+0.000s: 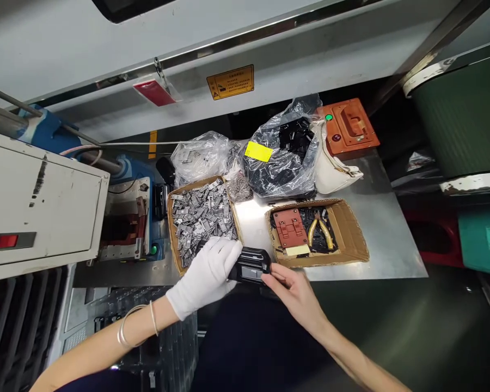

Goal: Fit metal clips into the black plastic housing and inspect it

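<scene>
Gloved left hand is clamping a black plastic housing steady while the bare right hand is pinching its edge, beside a cardboard tray of metal parts.

We wear a white fabric glove on our left hand, thin silver bangles above it, and dark clothing; our right hand is bare.

I'm at an assembly station on a factory floor. At 12 o'clock, a yellow warning label sits on a grey machine housing. At 9 o'clock stands a scuffed machine cabinet. On the steel workbench before me, cardboard boxes hold stamped metal parts and yellow-handled side cutters.
</scene>
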The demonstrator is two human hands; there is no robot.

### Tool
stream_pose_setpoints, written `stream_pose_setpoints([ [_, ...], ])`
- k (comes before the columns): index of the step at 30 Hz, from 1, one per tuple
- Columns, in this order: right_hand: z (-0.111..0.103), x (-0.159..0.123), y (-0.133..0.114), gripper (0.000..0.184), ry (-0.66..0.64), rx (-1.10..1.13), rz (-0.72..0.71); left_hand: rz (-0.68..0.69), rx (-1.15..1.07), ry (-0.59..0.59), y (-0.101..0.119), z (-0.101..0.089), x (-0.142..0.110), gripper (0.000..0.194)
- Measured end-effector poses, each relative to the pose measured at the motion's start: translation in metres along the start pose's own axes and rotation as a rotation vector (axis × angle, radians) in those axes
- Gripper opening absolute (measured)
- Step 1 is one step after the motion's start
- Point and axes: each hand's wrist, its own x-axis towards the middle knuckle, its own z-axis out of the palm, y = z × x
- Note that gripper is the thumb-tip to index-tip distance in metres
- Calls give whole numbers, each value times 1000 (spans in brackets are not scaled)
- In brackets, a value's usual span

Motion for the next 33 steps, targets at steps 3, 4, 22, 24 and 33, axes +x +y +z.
stream_pose_setpoints([
  [3,1,5,1,43,-42,11,25,-8,-30,16,-4,3,-1,62],
  [4,0,7,0,42,-63,13,35,-7,-32,17,-6,4,-2,62],
  [22,-104,127,-108,46,237,-613,-239,-832,-331,8,2,19,-41,62],
  [24,-135,180,-123,48,431,-749,-233,-997,-410,2,12,20,-49,66],
  [33,-173,278,-99,10,429,-1241,83,-1280,-636,200,53,23,-77,74],
])
